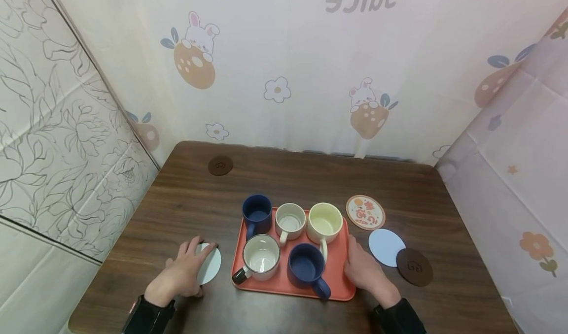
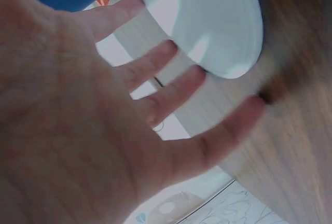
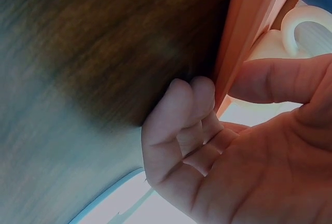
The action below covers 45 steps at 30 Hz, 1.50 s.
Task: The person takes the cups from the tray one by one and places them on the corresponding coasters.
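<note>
On the dark wooden bench point(image 1: 230, 319), near its front, sits a red tray point(image 1: 339, 283) bearing five cups. At the tray's back left stands a blue mug point(image 1: 258, 210), with a small white cup point(image 1: 290, 217) beside it and a pale yellow cup point(image 1: 325, 220) at the back right. In front are a white mug with a black handle point(image 1: 261, 259) and a wide blue mug point(image 1: 307, 264), its handle pointing toward the front right.

The right hand point(image 1: 366, 270) grips the tray's right edge, thumb on the inner side and the other fingers curled against the outside. The left hand point(image 1: 181, 267) lies open with fingers spread at the rim of a round white coaster point(image 1: 211, 267), which rests on the bench to the left of the tray.

Right of the tray lie a printed coaster point(image 1: 366, 212), a pale blue coaster point(image 1: 385, 247) and a brown coaster point(image 1: 414, 267), the last meeting the pale blue one's edge. A smaller-looking dark coaster point(image 1: 220, 165) lies near the bench's back left corner. Patterned cloth point(image 1: 288, 43) hangs behind the bench.
</note>
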### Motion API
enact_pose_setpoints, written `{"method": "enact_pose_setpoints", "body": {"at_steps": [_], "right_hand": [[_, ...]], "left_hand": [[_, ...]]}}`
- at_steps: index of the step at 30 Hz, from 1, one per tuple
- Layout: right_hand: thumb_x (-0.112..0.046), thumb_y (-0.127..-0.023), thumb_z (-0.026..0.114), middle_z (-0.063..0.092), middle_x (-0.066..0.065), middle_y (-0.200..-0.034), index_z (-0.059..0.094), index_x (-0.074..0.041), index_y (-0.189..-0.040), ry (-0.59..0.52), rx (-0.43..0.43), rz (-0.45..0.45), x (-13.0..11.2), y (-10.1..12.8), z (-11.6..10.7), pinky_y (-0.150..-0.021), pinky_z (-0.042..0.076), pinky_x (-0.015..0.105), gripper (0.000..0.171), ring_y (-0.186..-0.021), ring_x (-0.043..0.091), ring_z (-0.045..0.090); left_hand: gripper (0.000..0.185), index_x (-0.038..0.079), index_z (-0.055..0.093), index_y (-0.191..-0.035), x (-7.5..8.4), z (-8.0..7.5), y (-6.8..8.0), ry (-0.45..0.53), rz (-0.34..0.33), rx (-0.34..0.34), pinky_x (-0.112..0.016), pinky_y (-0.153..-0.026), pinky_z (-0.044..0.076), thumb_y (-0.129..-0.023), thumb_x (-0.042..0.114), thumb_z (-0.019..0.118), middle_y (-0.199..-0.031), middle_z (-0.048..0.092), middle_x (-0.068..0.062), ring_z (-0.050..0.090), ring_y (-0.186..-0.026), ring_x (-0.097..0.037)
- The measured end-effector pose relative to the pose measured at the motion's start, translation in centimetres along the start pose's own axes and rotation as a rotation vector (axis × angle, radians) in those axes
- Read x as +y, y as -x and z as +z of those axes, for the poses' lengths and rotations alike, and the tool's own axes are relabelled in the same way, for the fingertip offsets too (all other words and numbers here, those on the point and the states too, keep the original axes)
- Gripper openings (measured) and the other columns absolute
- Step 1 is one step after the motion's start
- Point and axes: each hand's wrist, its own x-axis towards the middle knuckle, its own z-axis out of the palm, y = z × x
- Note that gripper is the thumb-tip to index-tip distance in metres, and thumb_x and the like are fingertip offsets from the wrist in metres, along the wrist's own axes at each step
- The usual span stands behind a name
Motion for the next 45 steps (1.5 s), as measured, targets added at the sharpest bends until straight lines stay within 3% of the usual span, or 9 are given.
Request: {"method": "enact_pose_setpoints", "body": {"at_steps": [5, 11, 16, 20, 24, 29, 37, 45], "right_hand": [[-0.01, -0.101, 0.062, 0.056, 0.012, -0.102, 0.04, 0.006, -0.141, -0.001, 0.001, 0.001, 0.0, 0.1, 0.0, -0.072, 0.051, 0.042, 0.048, -0.089, 0.026, 0.059], [-0.011, -0.101, 0.062, 0.057, 0.014, -0.104, 0.041, 0.006, -0.141, 0.004, 0.012, 0.002, -0.2, 0.2, 0.1, -0.073, 0.052, 0.042, 0.048, -0.09, 0.027, 0.059], [-0.015, -0.103, 0.062, 0.059, 0.02, -0.119, 0.039, 0.008, -0.146, 0.024, 0.014, -0.008, -0.4, 0.4, 0.2, -0.081, 0.055, 0.048, 0.054, -0.098, 0.03, 0.06], [-0.014, -0.103, 0.063, 0.059, 0.021, -0.119, 0.039, 0.008, -0.146, 0.027, 0.016, -0.005, -0.3, 0.4, 0.2, -0.08, 0.055, 0.048, 0.054, -0.098, 0.031, 0.06], [-0.016, -0.102, 0.065, 0.058, 0.019, -0.118, 0.039, 0.007, -0.146, 0.014, 0.018, -0.001, -0.3, 0.3, 0.2, -0.079, 0.055, 0.046, 0.056, -0.097, 0.03, 0.06], [-0.019, -0.103, 0.066, 0.057, 0.023, -0.125, 0.034, 0.009, -0.15, 0.015, 0.004, -0.002, -0.4, 0.3, 0.4, -0.084, 0.056, 0.049, 0.064, -0.101, 0.031, 0.06], [-0.017, -0.103, 0.066, 0.054, 0.029, -0.138, 0.028, 0.012, -0.155, 0.02, -0.006, 0.012, -0.4, 0.6, 0.4, -0.094, 0.054, 0.056, 0.071, -0.11, 0.036, 0.059], [-0.016, -0.101, 0.068, 0.055, 0.026, -0.134, 0.028, 0.01, -0.155, 0.029, -0.002, 0.027, -0.3, 0.6, 0.2, -0.09, 0.056, 0.052, 0.072, -0.105, 0.034, 0.06]], "left_hand": [[0.097, 0.014, 0.055, -0.15, 0.3, -0.3, -0.3, 0.002, 0.014, 0.016, -0.077, -0.086, 0.042, -0.063, -0.002, 0.093, -0.154, 0.035, -0.025, 0.038, -0.13, -0.05], [0.086, 0.011, 0.057, -0.149, -0.4, 0.0, -1.6, -0.019, 0.04, 0.176, -0.077, -0.087, 0.044, -0.07, 0.009, 0.089, -0.152, 0.039, -0.03, 0.041, -0.132, -0.052], [0.061, 0.009, 0.064, -0.141, -0.5, 0.4, -0.7, -0.041, 0.022, 0.251, -0.071, -0.079, 0.05, -0.082, 0.01, 0.082, -0.146, 0.045, -0.03, 0.051, -0.122, -0.052], [0.044, 0.011, 0.072, -0.127, 0.1, 0.3, 0.9, -0.054, -0.011, 0.239, -0.061, -0.069, 0.053, -0.084, 0.009, 0.078, -0.133, 0.055, -0.024, 0.06, -0.101, -0.045], [0.038, 0.008, 0.076, -0.119, 0.5, 0.0, 1.9, -0.059, 0.003, 0.206, -0.058, -0.065, 0.054, -0.082, 0.002, 0.074, -0.125, 0.061, -0.017, 0.065, -0.094, -0.037], [0.039, 0.007, 0.076, -0.122, 0.3, -0.1, 1.8, -0.101, 0.039, 0.181, -0.063, -0.067, 0.053, -0.084, -0.002, 0.074, -0.131, 0.062, -0.017, 0.067, -0.103, -0.036], [0.046, 0.008, 0.072, -0.134, -0.2, -0.2, 1.1, -0.082, 0.052, 0.143, -0.075, -0.086, 0.045, -0.088, 0.001, 0.076, -0.144, 0.056, -0.021, 0.059, -0.124, -0.044], [0.055, 0.007, 0.067, -0.141, -0.5, -0.2, -0.9, -0.064, 0.08, 0.169, -0.08, -0.098, 0.035, -0.087, 0.002, 0.075, -0.153, 0.048, -0.023, 0.047, -0.138, -0.046]]}}
